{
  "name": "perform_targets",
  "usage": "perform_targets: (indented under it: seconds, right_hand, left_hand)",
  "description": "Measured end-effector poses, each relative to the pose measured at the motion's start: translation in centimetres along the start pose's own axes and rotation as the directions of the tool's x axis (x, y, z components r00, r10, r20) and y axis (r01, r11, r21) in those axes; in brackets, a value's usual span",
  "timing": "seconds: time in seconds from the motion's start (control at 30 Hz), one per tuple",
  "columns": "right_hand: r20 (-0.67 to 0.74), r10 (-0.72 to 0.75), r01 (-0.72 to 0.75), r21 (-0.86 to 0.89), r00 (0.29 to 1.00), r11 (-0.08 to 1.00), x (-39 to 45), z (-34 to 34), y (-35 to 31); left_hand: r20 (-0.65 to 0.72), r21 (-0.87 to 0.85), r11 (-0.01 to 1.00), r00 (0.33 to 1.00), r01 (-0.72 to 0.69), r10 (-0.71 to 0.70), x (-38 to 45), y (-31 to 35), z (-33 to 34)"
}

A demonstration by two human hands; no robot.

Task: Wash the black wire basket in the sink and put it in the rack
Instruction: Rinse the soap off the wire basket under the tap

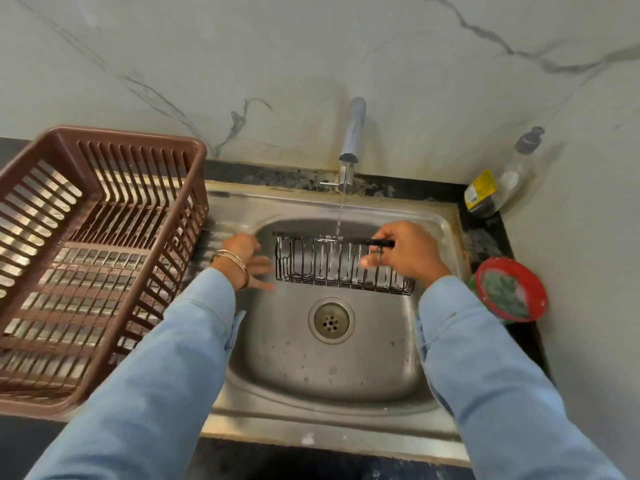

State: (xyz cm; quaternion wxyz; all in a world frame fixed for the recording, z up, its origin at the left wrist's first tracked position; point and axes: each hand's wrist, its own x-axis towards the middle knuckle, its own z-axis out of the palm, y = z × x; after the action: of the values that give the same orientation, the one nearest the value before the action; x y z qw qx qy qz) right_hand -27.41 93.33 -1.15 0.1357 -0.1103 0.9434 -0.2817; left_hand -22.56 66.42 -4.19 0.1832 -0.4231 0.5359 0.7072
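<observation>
While water runs from the tap, the right hand (403, 252) grips the right end of a black wire basket (341, 265) held over the steel sink (329, 372).

Its fingers curl round the basket's top rim; the left hand (247, 261), bangles at the wrist, hangs just beside the basket's left end, fingers spread and holding nothing. A thin stream from the chrome tap (351, 140) strikes the rim. An empty brown plastic slatted rack (97, 258) sits left; a round red dish (510, 289) right.
</observation>
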Motion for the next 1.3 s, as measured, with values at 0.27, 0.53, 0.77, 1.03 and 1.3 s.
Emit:
perform_targets:
  seconds: [0.27,0.53,0.77,1.03,1.3]
  right_hand:
    - [-0.185,-0.362,0.210,-0.548,0.913,0.810,-3.8,5.1,0.4]
    - [-0.270,-0.411,0.214,-0.544,0.871,0.811,-4.8,7.9,2.9]
    - [0.060,0.045,-0.067,0.437,0.997,0.897,-1.2,6.1,0.9]
    - [0.353,0.165,-0.316,0.925,0.921,-0.211,5.5,0.8,-6.5]
    - [0.617,0.077,-0.613,0.746,0.784,0.262,5.6,1.5,-7.2]
  left_hand:
    - [0.017,-0.320,0.920,0.972,0.226,-0.233,0.2,-3.5,2.6]
    - [-0.041,-0.181,0.981,0.997,0.062,-0.071,2.1,-4.5,2.6]
    - [-0.295,-0.076,0.982,0.944,-0.175,0.146,3.4,-2.9,1.7]
    - [-0.083,-0.082,0.981,0.982,-0.177,0.170,3.2,-4.5,1.8]
    - [0.150,-0.079,0.996,0.987,-0.040,0.052,3.7,-5.3,4.2]
